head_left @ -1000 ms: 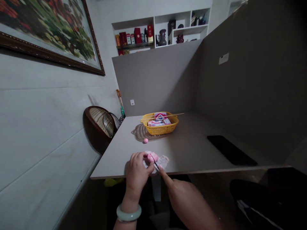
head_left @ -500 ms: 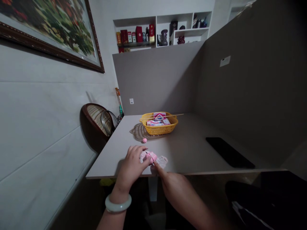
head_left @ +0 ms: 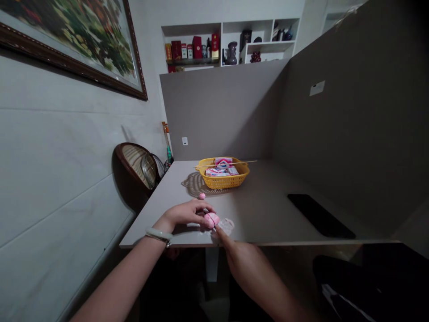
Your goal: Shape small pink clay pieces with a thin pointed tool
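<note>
A pink, rounded, clay-like lump [head_left: 212, 219] lies near the table's front edge, with a thin dark line across it. My left hand [head_left: 189, 213] reaches in from the left, its thumb and fingers closed around the lump's left side. From the right, my right hand [head_left: 234, 250] touches the lump's lower right with its index fingertip. The other right fingers are curled and mostly hidden, and a thin dark thing seems to run from that fingertip. Under and beside the lump is a crumpled clear plastic wrapper [head_left: 228, 225]. A small pink ball [head_left: 202, 196] sits farther back.
A yellow plastic basket [head_left: 225, 181] holds pink-and-white packets, with a thin stick [head_left: 241, 162] across its rim. A flat black object [head_left: 320, 214] lies at the right. Grey partitions [head_left: 221, 116] stand behind and to the right; a round wooden-framed item [head_left: 134, 172] leans at the left.
My left hand has swung lower and flatter, its wrist moving left, and more of the pink lump shows. The lump looks rounder and turned. The right hand stays nearly in place.
</note>
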The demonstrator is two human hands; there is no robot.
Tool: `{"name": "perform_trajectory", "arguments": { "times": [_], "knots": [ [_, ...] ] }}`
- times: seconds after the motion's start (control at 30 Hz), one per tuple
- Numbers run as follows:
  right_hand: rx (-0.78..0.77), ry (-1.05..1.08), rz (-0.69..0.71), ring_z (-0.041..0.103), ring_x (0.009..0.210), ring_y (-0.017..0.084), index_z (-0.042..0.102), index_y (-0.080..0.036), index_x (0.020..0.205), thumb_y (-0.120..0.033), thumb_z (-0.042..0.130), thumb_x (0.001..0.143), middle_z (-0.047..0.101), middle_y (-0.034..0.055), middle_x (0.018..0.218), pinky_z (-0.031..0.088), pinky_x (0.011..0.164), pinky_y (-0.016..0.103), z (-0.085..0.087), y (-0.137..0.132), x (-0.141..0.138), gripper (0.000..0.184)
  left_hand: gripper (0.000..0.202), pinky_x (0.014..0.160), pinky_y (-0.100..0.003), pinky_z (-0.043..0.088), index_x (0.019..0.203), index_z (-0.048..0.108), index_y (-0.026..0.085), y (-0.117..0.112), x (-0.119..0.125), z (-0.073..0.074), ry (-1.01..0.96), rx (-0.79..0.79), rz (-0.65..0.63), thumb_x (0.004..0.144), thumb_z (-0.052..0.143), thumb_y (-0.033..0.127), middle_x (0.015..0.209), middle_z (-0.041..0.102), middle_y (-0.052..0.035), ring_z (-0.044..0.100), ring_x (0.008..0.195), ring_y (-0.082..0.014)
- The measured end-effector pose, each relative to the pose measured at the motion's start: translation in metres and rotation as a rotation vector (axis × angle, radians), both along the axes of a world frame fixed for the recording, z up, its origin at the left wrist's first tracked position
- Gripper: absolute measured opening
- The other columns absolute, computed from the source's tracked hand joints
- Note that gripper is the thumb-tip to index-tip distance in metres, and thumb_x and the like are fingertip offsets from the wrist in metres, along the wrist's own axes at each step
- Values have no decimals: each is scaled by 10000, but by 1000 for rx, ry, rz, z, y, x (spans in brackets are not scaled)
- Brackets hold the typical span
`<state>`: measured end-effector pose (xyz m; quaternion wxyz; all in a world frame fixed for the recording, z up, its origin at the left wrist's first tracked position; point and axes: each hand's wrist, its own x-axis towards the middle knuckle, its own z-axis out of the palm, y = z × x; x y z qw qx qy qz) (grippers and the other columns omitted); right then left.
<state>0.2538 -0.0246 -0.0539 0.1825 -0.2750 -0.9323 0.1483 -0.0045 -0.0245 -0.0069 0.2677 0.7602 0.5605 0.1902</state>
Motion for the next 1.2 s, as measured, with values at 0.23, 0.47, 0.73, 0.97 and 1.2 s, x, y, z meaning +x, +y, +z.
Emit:
{"name": "perform_trajectory", "arguments": {
  "times": [0.23, 0.47, 0.73, 0.97, 1.2],
  "knots": [
    [-39, -47, 0, 724, 1010, 234, 432, -204, 1516, -52, 314, 904, 722, 147, 1194, 550, 801, 314, 5, -1, 24, 642, 418, 904, -296, 410, 1131, 712, 196, 7, -2, -4, -68, 22, -78, 809, 727, 463, 1034, 680, -43, 566, 1024, -217],
    [63, 30, 33, 752, 801, 178, 534, -222, 1447, -107, 346, 952, 783, 113, 996, 525, 720, 219, 15, 4, -7, 542, 421, 911, -311, 431, 1085, 741, 208, 14, -6, -15, -128, 49, -43, 716, 803, 401, 1018, 706, -42, 597, 994, -215],
    [46, -53, 45, 731, 984, 218, 458, -224, 1506, -92, 310, 923, 746, 136, 1140, 541, 801, 281, 13, -1, 23, 616, 473, 826, -272, 436, 1081, 755, 195, 10, -3, -13, -162, -19, -21, 666, 844, 403, 978, 715, -32, 610, 936, -198],
    [83, -101, 21, 752, 739, 215, 432, -216, 1519, -61, 343, 900, 782, 133, 976, 521, 619, 244, 21, -2, 10, 644, 461, 791, -272, 439, 1044, 769, 198, 10, 3, -10, -193, -65, -19, 641, 850, 406, 924, 708, -25, 604, 895, -191],
    [74, -57, 43, 747, 910, 227, 379, -231, 1548, -73, 301, 916, 755, 141, 1110, 545, 700, 266, 12, -2, 10, 656, 443, 795, -276, 442, 1046, 770, 205, 7, 1, -9, -234, -61, 3, 652, 844, 393, 921, 709, -22, 606, 890, -187]
  ]
}}
